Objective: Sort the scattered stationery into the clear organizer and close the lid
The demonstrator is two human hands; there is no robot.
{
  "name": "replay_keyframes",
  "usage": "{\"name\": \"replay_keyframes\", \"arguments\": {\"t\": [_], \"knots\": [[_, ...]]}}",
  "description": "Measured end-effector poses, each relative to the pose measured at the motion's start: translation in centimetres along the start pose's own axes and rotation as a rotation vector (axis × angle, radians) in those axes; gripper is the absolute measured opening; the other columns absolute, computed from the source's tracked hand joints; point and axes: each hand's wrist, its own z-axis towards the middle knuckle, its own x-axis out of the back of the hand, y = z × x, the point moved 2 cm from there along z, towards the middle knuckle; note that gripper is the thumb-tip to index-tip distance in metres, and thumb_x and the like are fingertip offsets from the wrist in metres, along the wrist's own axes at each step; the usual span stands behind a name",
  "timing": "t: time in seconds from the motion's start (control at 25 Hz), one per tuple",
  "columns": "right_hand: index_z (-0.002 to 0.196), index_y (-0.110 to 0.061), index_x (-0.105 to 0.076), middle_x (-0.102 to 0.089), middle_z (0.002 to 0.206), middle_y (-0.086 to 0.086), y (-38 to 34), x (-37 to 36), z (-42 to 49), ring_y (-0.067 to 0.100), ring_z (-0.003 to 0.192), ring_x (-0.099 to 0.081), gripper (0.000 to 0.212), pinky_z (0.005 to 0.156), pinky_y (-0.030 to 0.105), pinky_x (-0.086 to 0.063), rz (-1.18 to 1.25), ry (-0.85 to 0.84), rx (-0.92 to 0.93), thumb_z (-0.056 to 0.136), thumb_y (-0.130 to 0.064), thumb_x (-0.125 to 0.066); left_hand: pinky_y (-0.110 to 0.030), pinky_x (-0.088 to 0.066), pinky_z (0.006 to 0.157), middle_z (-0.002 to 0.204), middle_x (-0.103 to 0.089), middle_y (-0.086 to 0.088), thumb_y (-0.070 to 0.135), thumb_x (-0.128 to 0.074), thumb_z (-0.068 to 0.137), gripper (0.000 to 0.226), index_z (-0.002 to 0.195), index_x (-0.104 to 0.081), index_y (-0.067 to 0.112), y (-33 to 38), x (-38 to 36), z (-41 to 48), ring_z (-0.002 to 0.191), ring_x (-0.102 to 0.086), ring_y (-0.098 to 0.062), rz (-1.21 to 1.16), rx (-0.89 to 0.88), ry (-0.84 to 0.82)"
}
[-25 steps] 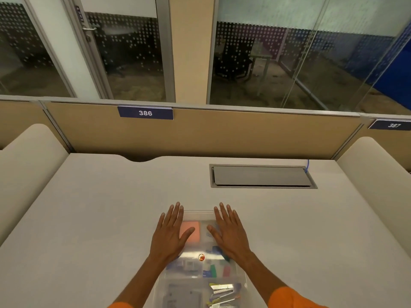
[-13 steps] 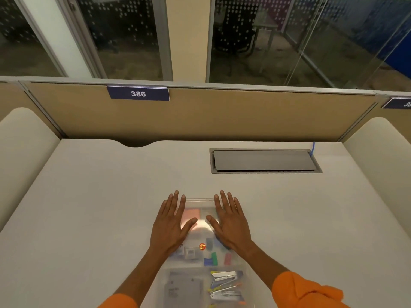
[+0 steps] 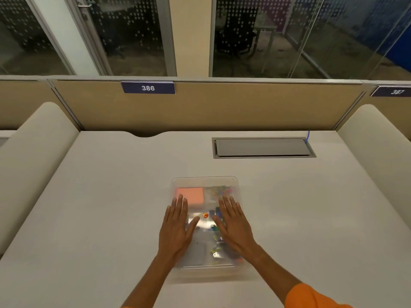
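The clear organizer (image 3: 205, 182) lies on the white desk (image 3: 100, 207) in front of me, with its transparent lid down over the compartments. Through the lid I see a pink sticky-note pad (image 3: 191, 195) at the far left, coloured clips (image 3: 222, 190) at the far right, and small blurred items nearer me. A red round sticker (image 3: 205, 215) sits mid-lid. My left hand (image 3: 176, 227) lies flat on the lid's left half, fingers straight. My right hand (image 3: 233, 225) lies flat on the right half.
A grey cable hatch (image 3: 263, 147) is set into the desk at the back right, with a blue cable (image 3: 308, 135) at its corner. A tan partition (image 3: 222, 105) labelled 386 closes the back. Padded side dividers (image 3: 37, 156) flank the desk.
Both hands have slid back toward me along the lid, uncovering the pink pad and the clips. The camera has tipped down, so the whole organizer shows.
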Motion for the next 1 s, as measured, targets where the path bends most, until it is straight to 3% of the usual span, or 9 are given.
{"name": "replay_keyframes", "arguments": {"t": [0.32,0.6,0.76,0.88,1.0], "knots": [[0.154,-0.025,0.005,0.005,0.163,-0.003,-0.7,-3.0,-6.0,0.015,0.15,0.01,0.071,0.121,0.034,0.002,-0.12,0.037,-0.093,0.096,-0.064,-0.01,-0.037,-0.009,0.122,0.164,-0.007,0.0,0.062,-0.021,0.097,0.073,0.155,-0.011,0.018,0.3,-2.0,-5.7,0.151,-0.002,-0.016,0.142,0.062,-0.026],[0.154,-0.024,-0.001,0.001,0.164,-0.002,-0.8,-3.4,-6.1,0.018,0.151,0.003,0.071,0.121,0.037,-0.004,-0.104,0.048,-0.094,0.097,-0.061,-0.023,-0.037,-0.012,0.122,0.165,-0.007,-0.001,0.06,-0.029,0.097,0.073,0.156,-0.011,0.019,0.1,-2.2,-6.0,0.152,-0.006,-0.017,0.095,0.044,-0.023],[0.154,-0.026,0.0,0.003,0.163,-0.003,-1.0,-3.1,-6.2,0.017,0.151,0.006,0.071,0.121,0.038,-0.004,-0.101,0.036,-0.1,0.096,-0.064,-0.018,-0.037,-0.013,0.122,0.164,-0.009,0.0,0.061,-0.028,0.097,0.074,0.156,-0.01,0.02,0.3,-2.2,-5.9,0.151,-0.006,-0.017,0.085,0.047,-0.026],[0.153,-0.027,0.002,0.007,0.162,-0.005,-1.2,-2.7,-6.3,0.017,0.15,0.011,0.075,0.122,0.04,0.005,-0.1,-0.002,-0.098,0.092,-0.068,-0.009,-0.035,-0.008,0.122,0.164,-0.011,-0.001,0.063,-0.024,0.096,0.075,0.155,-0.015,0.018,0.5,-1.8,-6.0,0.151,-0.009,-0.018,0.101,0.049,-0.071],[0.154,-0.026,-0.009,0.001,0.161,-0.008,-1.1,-1.8,-6.1,0.016,0.15,0.002,0.077,0.122,0.033,0.008,0.0,0.035,-0.09,0.091,-0.07,-0.006,-0.03,-0.003,0.12,0.159,-0.025,-0.006,0.065,-0.022,0.093,0.079,0.151,-0.031,0.013,1.1,-1.1,-5.7,0.147,-0.026,-0.024,0.098,0.062,-0.08]]}}
